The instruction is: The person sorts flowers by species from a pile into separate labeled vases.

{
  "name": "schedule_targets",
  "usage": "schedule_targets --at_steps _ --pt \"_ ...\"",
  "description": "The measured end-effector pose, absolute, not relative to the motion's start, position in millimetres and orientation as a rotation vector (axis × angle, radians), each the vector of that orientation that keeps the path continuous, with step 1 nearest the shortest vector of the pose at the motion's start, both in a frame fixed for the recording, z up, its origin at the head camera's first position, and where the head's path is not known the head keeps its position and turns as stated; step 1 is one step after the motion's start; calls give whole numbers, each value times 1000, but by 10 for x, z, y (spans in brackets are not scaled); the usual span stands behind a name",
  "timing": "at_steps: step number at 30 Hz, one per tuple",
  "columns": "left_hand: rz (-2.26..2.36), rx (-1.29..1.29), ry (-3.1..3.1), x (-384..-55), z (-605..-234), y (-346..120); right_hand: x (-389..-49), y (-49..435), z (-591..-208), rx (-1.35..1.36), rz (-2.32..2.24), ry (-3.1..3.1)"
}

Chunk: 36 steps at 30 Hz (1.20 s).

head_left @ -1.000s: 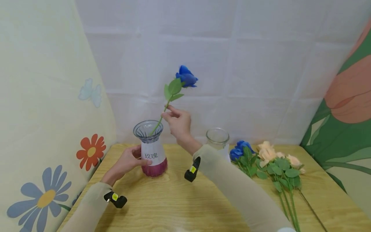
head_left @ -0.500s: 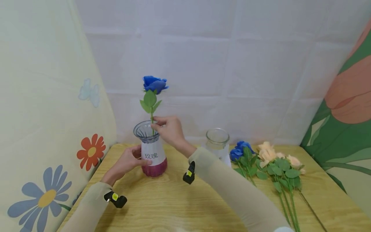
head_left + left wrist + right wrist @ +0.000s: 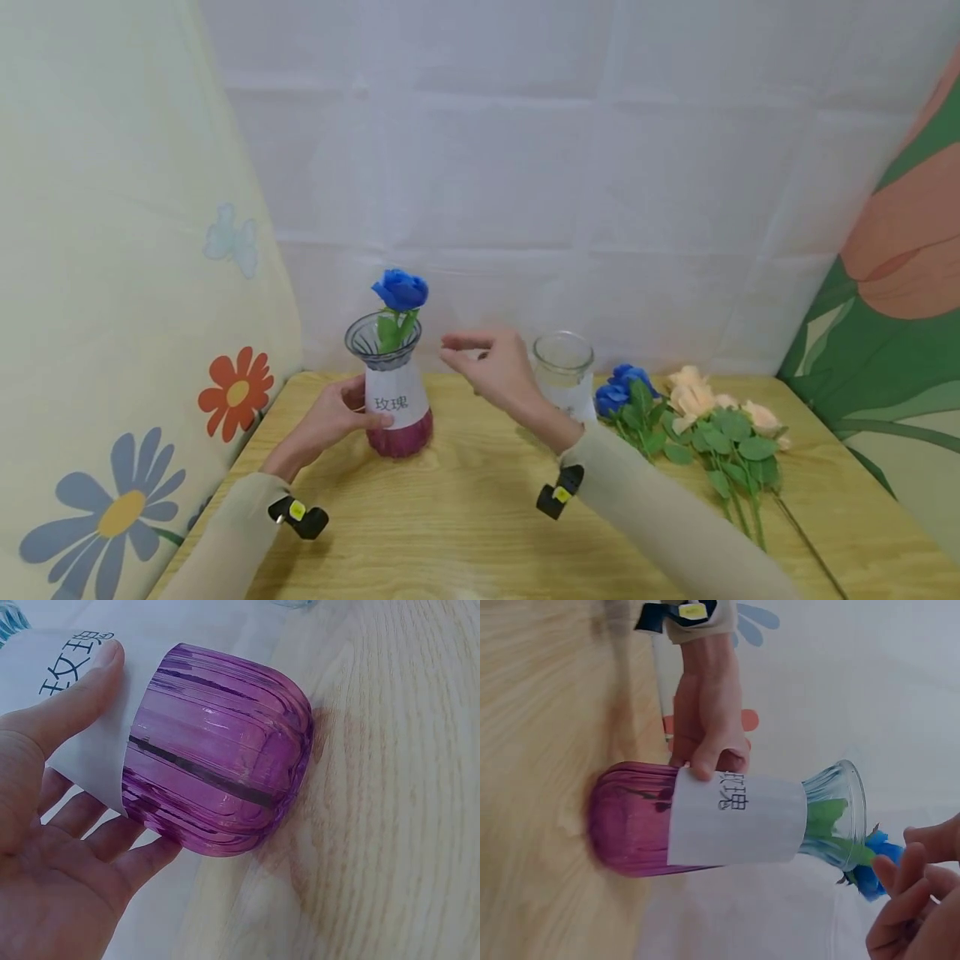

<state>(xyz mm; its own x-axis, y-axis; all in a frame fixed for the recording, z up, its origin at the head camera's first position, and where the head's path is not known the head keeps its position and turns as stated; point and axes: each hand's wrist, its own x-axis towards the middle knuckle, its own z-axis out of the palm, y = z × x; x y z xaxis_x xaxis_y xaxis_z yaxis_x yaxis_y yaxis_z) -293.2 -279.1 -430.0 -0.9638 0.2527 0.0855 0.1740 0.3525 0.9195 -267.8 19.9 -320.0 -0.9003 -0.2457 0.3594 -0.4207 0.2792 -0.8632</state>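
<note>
A glass vase point(image 3: 400, 433) with a purple base, a bluish flared rim and a white paper label stands upright on the table at the left. My left hand point(image 3: 333, 417) grips its side; in the left wrist view the thumb lies on the label point(image 3: 56, 667) and the fingers reach behind. One blue rose point(image 3: 401, 290) stands in this vase, its bloom above the rim and its leaves inside the neck. Right of the rim is my right hand point(image 3: 495, 371), apart from the rose and holding nothing, thumb and fingers loosely bent.
A second glass vase point(image 3: 562, 354), clear and labelled, stands behind my right forearm. Further right, more blue roses point(image 3: 626, 392) and several peach roses point(image 3: 690, 392) with green stems lie on the wooden table point(image 3: 450, 533). A white cloth point(image 3: 510, 167) hangs behind.
The blue rose has swung upright and sunk into the vase. My right hand has let go of its stem and drawn back to the right. The left hand stays put.
</note>
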Motion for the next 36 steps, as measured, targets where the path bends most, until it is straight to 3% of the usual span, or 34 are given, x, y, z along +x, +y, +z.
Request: schedule_targets --at_steps 13,28,36 --pt "1719 423 2515 -2907 -4314 -2806 -2300 1288 -3679 585 1649 -2506" --pt "1703 398 2538 -2879 -4306 -2779 -2005 2306 -4083 41 1981 -2604" --pt "1703 412 2542 -2889 -4279 -2778 -1944 2736 -4211 -144 1913 -2680"
